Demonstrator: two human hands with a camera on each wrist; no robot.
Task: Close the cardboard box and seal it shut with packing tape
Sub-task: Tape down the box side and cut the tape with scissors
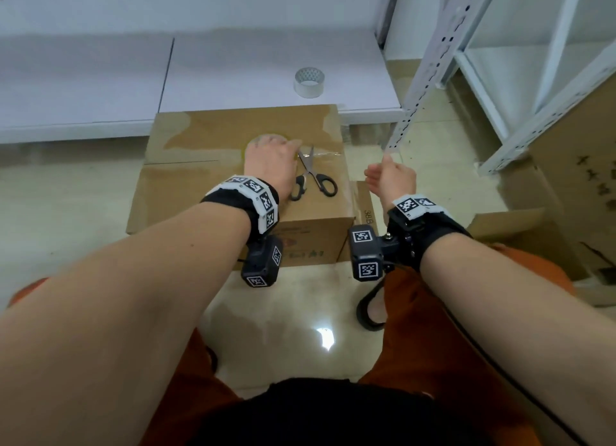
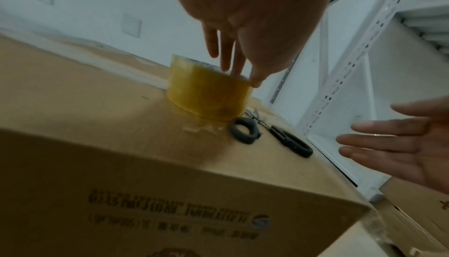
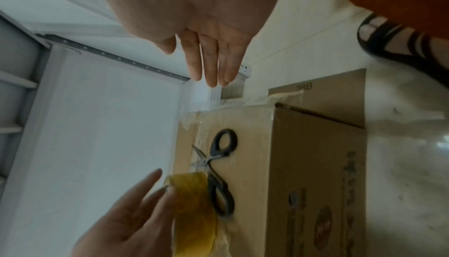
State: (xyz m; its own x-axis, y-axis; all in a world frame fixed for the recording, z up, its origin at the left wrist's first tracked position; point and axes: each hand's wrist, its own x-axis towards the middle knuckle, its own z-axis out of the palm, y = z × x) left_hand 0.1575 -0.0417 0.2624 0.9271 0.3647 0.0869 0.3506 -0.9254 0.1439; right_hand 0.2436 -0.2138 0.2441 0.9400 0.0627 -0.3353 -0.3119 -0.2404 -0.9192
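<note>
Left hand (image 1: 270, 165): straight fingers rest on the yellow tape roll (image 2: 209, 90), hidden under it from the head view.
Right hand (image 1: 391, 179): spread, empty, beside the cardboard box (image 1: 200, 192).
Scissors (image 1: 313, 175): between both hands, touching the roll.
Spare roll (image 1: 309, 81): well beyond the left hand.

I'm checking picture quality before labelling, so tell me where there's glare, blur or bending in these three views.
Head view: ceiling light glares on the floor tile, and the shelf post bows from the wide lens. Left wrist view: dim, the left hand soft over the yellow tape roll, the box print smeared. Right wrist view: the right hand blurs, but the scissors read clearly.
</note>
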